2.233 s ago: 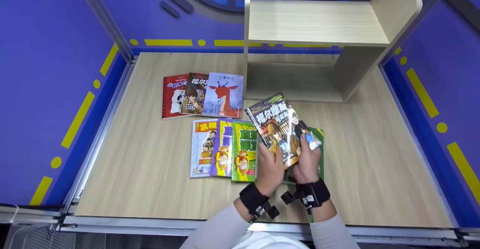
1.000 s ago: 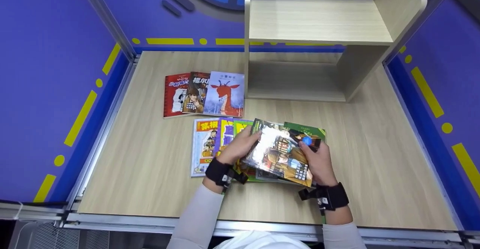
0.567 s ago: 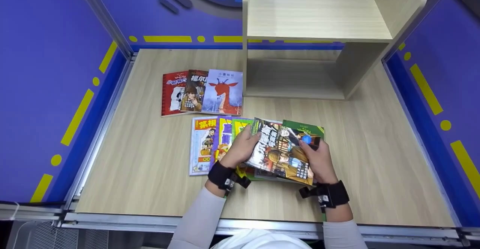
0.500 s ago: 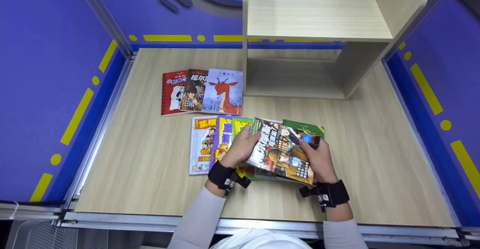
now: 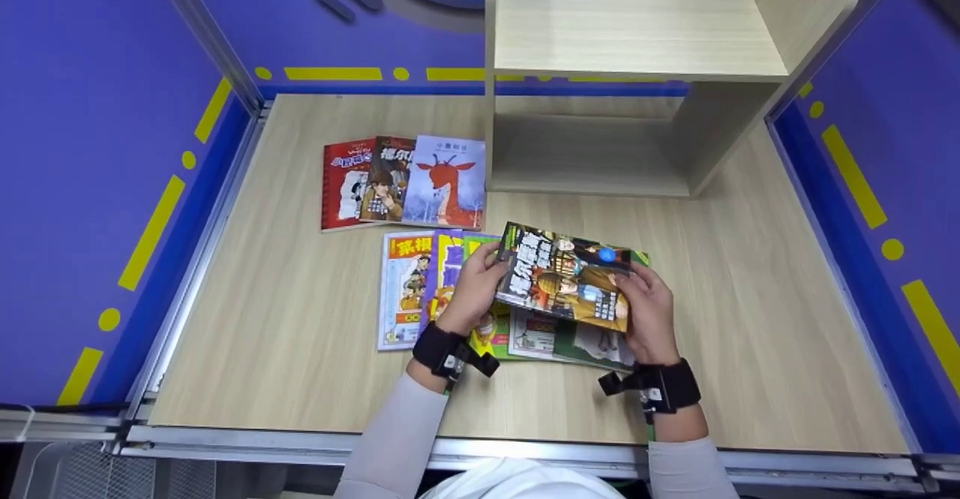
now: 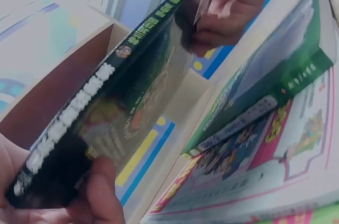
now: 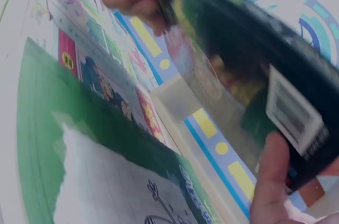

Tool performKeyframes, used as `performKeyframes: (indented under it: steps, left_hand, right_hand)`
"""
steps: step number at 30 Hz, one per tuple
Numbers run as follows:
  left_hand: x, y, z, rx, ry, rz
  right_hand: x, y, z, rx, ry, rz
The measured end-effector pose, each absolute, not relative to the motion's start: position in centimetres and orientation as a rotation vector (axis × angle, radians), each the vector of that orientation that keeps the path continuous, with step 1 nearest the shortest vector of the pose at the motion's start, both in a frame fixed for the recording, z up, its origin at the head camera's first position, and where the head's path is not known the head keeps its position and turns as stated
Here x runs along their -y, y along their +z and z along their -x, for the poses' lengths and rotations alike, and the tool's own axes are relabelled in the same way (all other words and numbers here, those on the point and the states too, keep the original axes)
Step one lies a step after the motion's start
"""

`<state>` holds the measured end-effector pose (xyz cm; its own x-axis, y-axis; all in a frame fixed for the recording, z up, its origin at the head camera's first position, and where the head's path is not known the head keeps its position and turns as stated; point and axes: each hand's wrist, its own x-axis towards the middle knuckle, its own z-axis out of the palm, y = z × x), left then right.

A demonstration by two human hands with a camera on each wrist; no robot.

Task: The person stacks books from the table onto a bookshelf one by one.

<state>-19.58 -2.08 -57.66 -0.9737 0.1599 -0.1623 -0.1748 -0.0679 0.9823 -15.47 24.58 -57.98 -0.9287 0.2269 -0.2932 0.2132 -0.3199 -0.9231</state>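
Observation:
Both hands hold a dark glossy paperback book (image 5: 562,278) above the other books, turned sideways with its title end to the left. My left hand (image 5: 472,289) grips that title end, thumb over the cover. At the opposite end my right hand (image 5: 651,315) pinches the book's edge. The left wrist view shows the book's black spine (image 6: 69,113) with white lettering; a barcode label (image 7: 294,113) on the back shows in the right wrist view. Partly covered underneath lie a green book (image 5: 592,343) and a white book (image 5: 531,334).
Left of these lie a green-yellow book (image 5: 491,338), a purple book (image 5: 444,296) and a white-blue book (image 5: 397,326), overlapping. Behind them are a red book (image 5: 341,184), a brown-covered book (image 5: 384,195) and a deer-cover book (image 5: 450,184). A wooden shelf (image 5: 637,30) stands at the back right.
The dark paperback, earlier tilted upright with both hands at its lower end, is now sideways with a hand at each end. Since half a second ago it has moved slightly away, uncovering lower book parts.

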Motion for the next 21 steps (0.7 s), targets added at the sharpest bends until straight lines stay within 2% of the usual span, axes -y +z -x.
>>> performKeyframes:
  steps: [16,21]
  left_hand:
    - [1.8,-56.8,21.5,-1.938,2.092,-0.147]
    - [1.9,-56.8,21.8,-1.950,2.073,-0.165]
  right_hand:
    - [-25.1,-57.6,16.6,1.652,2.379,0.409]
    - [-25.5,-57.1,16.9,1.731,2.442,0.239]
